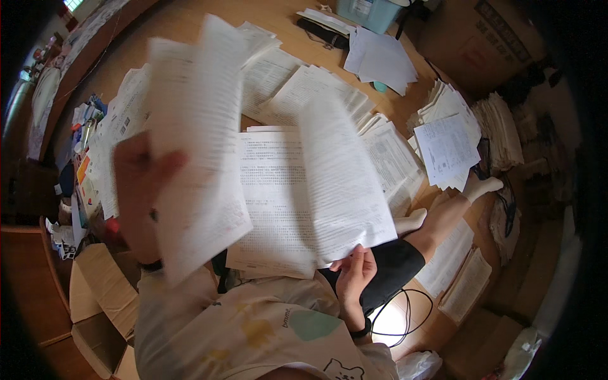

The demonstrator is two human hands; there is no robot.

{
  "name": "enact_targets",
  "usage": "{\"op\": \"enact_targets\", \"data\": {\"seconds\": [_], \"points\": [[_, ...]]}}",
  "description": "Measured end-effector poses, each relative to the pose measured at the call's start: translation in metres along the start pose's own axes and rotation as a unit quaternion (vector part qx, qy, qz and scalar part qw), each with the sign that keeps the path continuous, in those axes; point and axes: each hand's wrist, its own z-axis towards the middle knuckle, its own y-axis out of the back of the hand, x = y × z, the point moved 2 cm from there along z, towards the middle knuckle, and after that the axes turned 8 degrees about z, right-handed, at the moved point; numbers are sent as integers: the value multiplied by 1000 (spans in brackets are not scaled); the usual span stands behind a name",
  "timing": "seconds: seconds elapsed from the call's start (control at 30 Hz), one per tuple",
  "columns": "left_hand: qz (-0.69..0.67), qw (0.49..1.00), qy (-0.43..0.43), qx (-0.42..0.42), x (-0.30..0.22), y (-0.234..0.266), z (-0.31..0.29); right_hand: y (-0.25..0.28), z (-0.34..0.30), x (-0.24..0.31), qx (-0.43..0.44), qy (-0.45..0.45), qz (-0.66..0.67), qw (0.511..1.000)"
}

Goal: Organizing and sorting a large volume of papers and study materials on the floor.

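My left hand (149,190) grips a printed sheaf of papers (202,120) by its left side; motion blurs both. The sheaf is raised and bent upright. In my right hand (356,272), thumb and fingers pinch the lower edge of a curled printed sheet (342,177), which tilts up at its far end. Between the two lies a flat stack of printed pages (275,202), close in front of my body, its top page covered in lines of text. Part of that stack is hidden behind the raised papers.
More printed papers (316,88) spread over the wooden floor ahead. Paper piles (446,149) lie to the right beside my outstretched leg. A large cardboard box (481,44) and a blue bin (373,12) stand at the back. An opened carton (95,285) sits at lower left; a black cable (411,310) coils at right.
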Motion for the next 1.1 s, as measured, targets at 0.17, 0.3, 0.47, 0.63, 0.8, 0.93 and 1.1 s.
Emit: {"op": "enact_targets", "data": {"seconds": [0.17,0.3,0.47,0.63,0.8,0.93,1.1], "points": [[38,973,20,226,36,-95,11,15,1,-4,-74,-27,41,996],[-137,969,97,181,76,-147,6,24,4,-4,-100,-9,30,994],[-117,966,139,185,104,-135,1,39,10,-7,-121,5,-6,993],[-129,972,175,87,104,-88,3,48,11,-7,-113,-10,-35,993],[87,987,94,98,130,-38,6,51,13,-8,-124,26,-96,987],[127,985,91,66,162,-35,-4,41,10,-7,-71,14,-43,996],[91,993,61,47,161,-59,-9,4,10,11,167,184,-361,899]]}}
